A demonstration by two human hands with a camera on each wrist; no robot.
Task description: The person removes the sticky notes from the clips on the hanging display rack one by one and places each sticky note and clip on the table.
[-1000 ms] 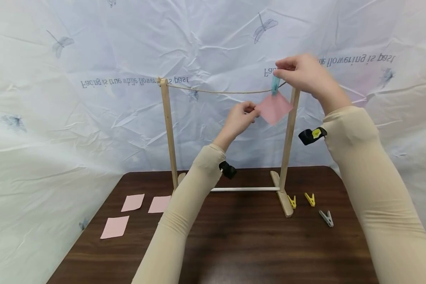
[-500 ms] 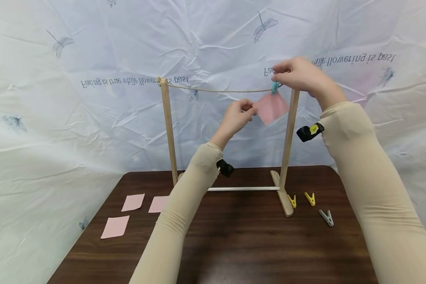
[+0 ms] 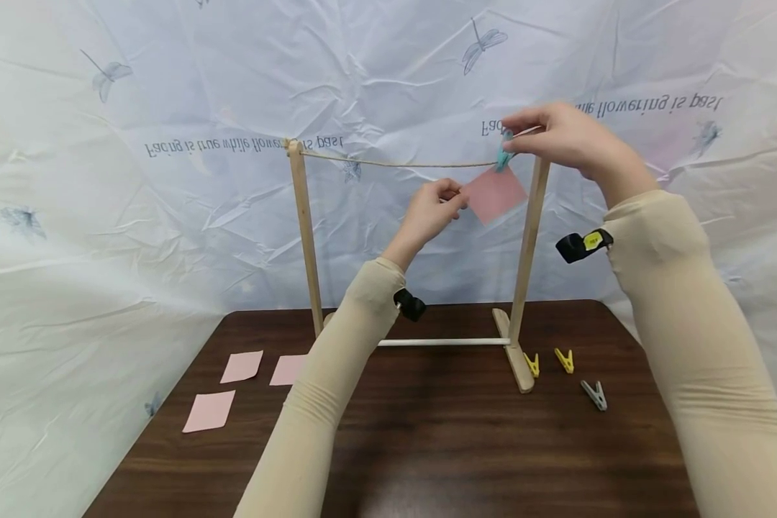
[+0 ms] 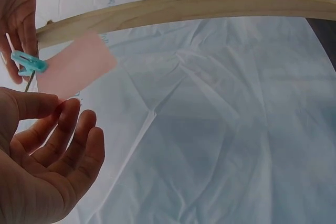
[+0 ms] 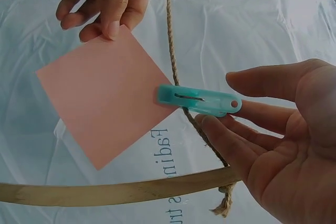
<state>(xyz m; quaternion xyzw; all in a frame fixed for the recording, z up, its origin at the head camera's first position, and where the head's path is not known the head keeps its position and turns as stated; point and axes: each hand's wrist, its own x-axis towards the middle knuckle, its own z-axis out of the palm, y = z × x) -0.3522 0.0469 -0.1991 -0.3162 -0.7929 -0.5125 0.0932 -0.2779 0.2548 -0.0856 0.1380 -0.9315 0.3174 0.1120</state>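
A square pink paper note (image 3: 494, 196) hangs by one corner from a teal clothespin (image 5: 197, 99), which is clipped over a thin rope (image 3: 401, 166) near its right end. My left hand (image 3: 429, 214) pinches the note's left corner between thumb and finger. Around the clothespin's free end is my right hand (image 3: 566, 142). In the right wrist view its thumb (image 5: 262, 83) stands apart from the clip, while the other fingers lie behind and below the clip; whether they touch it I cannot tell.
A wooden frame with two posts (image 3: 529, 244) carries the rope. Pink notes (image 3: 209, 411) lie at the table's left. Two yellow clothespins (image 3: 565, 360) and a grey clothespin (image 3: 595, 396) lie at the right. A white patterned sheet (image 3: 401, 86) hangs behind.
The note and my left hand have shifted slightly left. My right hand dipped toward the rope, then moved slightly right, and the clothespin's top now leans right.
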